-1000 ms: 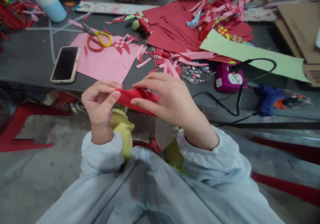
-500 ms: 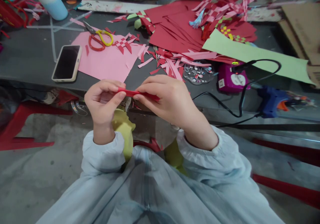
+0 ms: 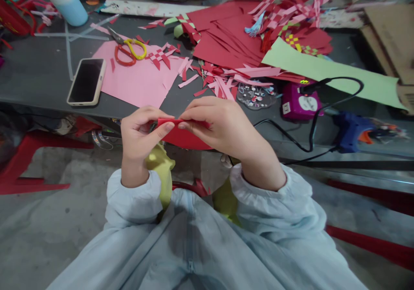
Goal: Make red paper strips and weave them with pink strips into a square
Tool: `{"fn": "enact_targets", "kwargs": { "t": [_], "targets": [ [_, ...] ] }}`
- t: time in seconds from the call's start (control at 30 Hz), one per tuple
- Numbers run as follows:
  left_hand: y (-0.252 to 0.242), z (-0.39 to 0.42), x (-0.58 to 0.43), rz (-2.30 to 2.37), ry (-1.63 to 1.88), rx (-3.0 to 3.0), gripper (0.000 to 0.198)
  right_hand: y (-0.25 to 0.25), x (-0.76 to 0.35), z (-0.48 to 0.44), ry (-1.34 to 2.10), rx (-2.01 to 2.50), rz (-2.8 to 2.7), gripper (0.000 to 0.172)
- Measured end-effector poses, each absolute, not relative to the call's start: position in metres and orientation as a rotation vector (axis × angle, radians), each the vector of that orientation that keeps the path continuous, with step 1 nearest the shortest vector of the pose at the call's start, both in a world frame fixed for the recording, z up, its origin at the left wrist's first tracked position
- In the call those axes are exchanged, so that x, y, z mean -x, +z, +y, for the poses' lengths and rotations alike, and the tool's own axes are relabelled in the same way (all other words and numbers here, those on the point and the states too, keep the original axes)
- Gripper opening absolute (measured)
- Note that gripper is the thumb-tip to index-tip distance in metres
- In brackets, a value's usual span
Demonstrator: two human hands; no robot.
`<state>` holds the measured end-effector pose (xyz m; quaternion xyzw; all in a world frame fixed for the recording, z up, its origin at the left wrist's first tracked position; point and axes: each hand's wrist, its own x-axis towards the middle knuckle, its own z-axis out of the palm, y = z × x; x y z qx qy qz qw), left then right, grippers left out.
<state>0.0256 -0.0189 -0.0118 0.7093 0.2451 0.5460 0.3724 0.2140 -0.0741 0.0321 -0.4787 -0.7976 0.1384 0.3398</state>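
Observation:
Between my two hands is a piece of red paper [image 3: 187, 140], folded along its upper edge and held just off the table's front edge. My left hand [image 3: 142, 134] pinches the left end of the fold between thumb and fingers. Close beside it, my right hand [image 3: 220, 126] pinches the same fold with thumb and forefinger. The lower part of the paper hangs below the fingers; its right end is hidden behind my right hand. Behind my hands lie a pink paper sheet [image 3: 139, 83] and cut pink and red strips [image 3: 223, 85].
Scissors [image 3: 129, 50] rest on the pink sheet beside a phone [image 3: 86, 83]. Red paper sheets [image 3: 226, 39] and a green paper strip [image 3: 333, 72] lie farther back. At right are a purple box [image 3: 299, 102], a black cable [image 3: 312, 126] and a blue glue gun [image 3: 347, 130].
My left hand has moved right, closer to my right hand. The red paper has tilted so that a broad face now shows below the fingers, where only a narrow edge showed before.

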Motion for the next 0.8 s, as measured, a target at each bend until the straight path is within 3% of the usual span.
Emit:
{"fn": "enact_targets", "kwargs": {
  "t": [0.57,0.8],
  "targets": [
    [-0.014,-0.016,-0.027,0.528,1.513,-1.777,0.013,0.027,-0.214,-0.072,0.362,1.219,-2.068,0.02],
    [-0.014,-0.021,-0.026,0.719,1.355,-1.648,0.027,0.022,-0.219,-0.066,0.604,1.23,-1.957,0.02]
  ]
}}
